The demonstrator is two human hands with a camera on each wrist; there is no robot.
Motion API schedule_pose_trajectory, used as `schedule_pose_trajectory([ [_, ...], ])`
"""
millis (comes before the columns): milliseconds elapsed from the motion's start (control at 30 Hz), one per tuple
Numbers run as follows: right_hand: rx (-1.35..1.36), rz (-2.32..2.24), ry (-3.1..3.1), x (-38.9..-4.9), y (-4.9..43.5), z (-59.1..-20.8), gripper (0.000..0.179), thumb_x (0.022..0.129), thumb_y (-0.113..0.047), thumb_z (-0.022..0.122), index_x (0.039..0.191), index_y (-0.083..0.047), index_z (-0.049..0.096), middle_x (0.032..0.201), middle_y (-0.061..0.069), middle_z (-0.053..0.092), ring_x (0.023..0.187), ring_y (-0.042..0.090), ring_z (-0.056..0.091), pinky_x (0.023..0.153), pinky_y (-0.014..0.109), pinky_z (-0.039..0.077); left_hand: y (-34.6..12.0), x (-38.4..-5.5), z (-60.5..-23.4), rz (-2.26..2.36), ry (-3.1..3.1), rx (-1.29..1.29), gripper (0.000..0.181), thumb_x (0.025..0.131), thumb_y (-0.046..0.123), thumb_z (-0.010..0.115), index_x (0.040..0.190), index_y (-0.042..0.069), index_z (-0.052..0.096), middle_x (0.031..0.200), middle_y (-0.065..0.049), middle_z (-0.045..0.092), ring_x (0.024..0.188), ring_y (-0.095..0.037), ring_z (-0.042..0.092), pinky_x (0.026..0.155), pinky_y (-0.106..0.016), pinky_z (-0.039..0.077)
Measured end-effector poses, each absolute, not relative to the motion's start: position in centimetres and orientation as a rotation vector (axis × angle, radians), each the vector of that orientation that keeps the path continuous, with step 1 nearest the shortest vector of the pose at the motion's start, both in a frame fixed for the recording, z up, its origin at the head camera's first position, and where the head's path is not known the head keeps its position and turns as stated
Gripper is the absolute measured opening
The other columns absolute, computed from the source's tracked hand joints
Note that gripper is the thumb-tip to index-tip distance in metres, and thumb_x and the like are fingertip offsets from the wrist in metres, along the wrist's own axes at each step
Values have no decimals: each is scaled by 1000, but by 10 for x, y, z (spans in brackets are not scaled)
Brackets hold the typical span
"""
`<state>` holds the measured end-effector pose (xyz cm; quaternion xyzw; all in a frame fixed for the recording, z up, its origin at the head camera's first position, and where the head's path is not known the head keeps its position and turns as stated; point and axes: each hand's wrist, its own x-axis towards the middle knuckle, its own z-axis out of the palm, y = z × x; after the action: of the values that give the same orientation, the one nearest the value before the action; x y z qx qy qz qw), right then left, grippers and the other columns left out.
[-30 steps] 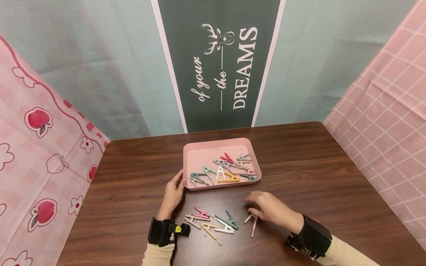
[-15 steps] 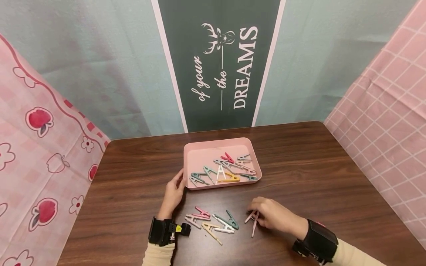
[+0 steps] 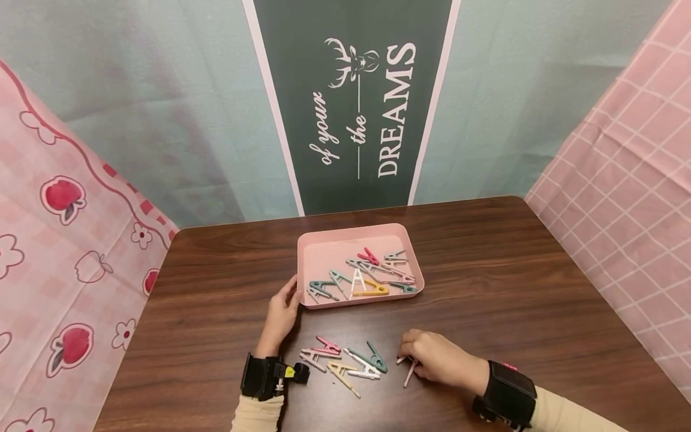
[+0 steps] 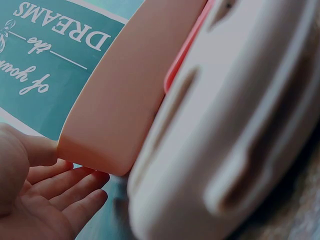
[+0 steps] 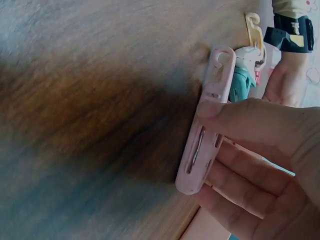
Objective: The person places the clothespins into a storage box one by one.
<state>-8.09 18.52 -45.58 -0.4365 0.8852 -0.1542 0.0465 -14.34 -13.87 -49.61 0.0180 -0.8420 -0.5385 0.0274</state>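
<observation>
My right hand (image 3: 439, 357) pinches a pale pink clothespin (image 3: 411, 372) low over the table. In the right wrist view the thumb lies on the face of this clothespin (image 5: 202, 145), with the fingers on its other side. My left hand (image 3: 281, 315) rests at the near left corner of a pink tray (image 3: 318, 240). In the left wrist view its thumb touches the tray's wall (image 4: 110, 110), and the other fingers extend fairly straight beneath the corner. A green clothespin (image 3: 378, 358), a white clothespin (image 3: 364, 373), a yellow clothespin (image 3: 341, 375) and pink ones lie between the hands.
Several clothespins lie in the tray, among them a red one (image 3: 369, 256) and a yellow one (image 3: 372, 288). The wooden table (image 3: 502, 270) is bordered by a printed backdrop (image 3: 356, 198) behind and pink cloths at both sides.
My right hand has come down onto the pale pink clothespin, taken hold of it and turned it slightly. The left hand and tray stay in place.
</observation>
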Motion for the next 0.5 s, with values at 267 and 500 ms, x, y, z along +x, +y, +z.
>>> schedule_pose_trajectory([
  [267,-1356,-472,2697,-80,184,-456,25,63,0,79,84,-12,73,77,-6,62,75,3,56,62,15,50,-139,-143,-498,-1664,-2604,45,43,98,3,49,140,-6,45,137,-28,53,128,-38,54,107,-48,45],
  [500,-1326,-465,2693,-82,183,-457,23,64,-2,80,84,-11,74,78,-6,62,76,4,57,63,16,51,-139,-143,-497,-1655,-2607,53,43,98,3,49,140,-6,45,138,-28,53,127,-39,54,106,-49,45],
])
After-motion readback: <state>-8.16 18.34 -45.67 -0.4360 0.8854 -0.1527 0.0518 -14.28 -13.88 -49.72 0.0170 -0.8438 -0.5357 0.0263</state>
